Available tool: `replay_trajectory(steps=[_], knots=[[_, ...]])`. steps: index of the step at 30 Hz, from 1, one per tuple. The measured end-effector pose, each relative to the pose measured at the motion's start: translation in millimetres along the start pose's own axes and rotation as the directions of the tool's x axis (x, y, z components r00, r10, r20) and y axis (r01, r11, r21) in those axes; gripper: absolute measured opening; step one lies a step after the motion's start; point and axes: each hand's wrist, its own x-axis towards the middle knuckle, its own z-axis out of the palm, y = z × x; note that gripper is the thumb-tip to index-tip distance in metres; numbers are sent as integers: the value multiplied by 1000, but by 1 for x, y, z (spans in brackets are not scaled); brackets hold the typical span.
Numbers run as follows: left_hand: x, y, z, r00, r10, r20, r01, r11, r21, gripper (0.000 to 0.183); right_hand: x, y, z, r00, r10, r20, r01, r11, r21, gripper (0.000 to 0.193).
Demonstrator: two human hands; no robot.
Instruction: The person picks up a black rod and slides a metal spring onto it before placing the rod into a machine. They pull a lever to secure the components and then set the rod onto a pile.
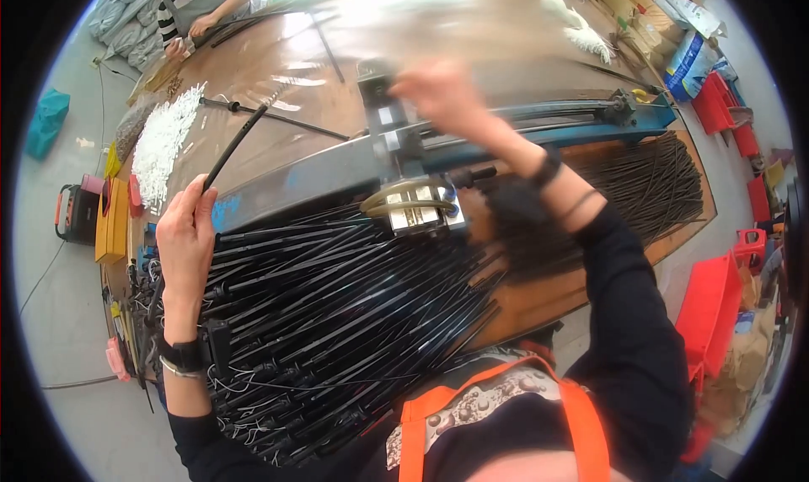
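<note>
My left hand [187,233] is closed around a thin black rod [236,147], which slants up and right out of my fist. The rod's far end rises over a long metal rail [316,175]. Smeared by motion, my right hand [447,101] hovers above the rail, close to an upright clamp-like block [386,115]; its fingers are too blurred to read. Just below that block sits a small metal unit [421,211] with yellowish tubes looped over it. Many black rods [354,288] lie in a thick heap between my arms and under the rail.
A white pile of small pieces [167,145] lies at the left, by a yellow bin [111,221]. Across the table a co-worker's hand [202,25] handles thin rods. More dark rods [649,183] are bundled at the right, with red bins [706,313] beyond the table edge.
</note>
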Motion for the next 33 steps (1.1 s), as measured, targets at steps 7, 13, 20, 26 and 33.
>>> replay_trajectory(steps=[7,13,20,26,33], knots=[[37,34,32,996,81,-25,-83,991,-100,21,1,-19,-10,928,307,209,-370,713,595,16],[21,28,-3,999,-49,-22,48,998,-34,21,10,-12,31,996,18,90,-46,946,321,16],[-3,-6,-11,998,-56,-5,56,997,46,23,16,-17,34,974,-123,188,132,991,-35,3],[3,14,35,984,112,140,-116,993,24,19,-69,30,-70,999,11,37,0,953,-302,4],[68,73,129,951,269,151,-230,944,-235,12,-131,47,-132,967,247,64,-204,897,-391,4]])
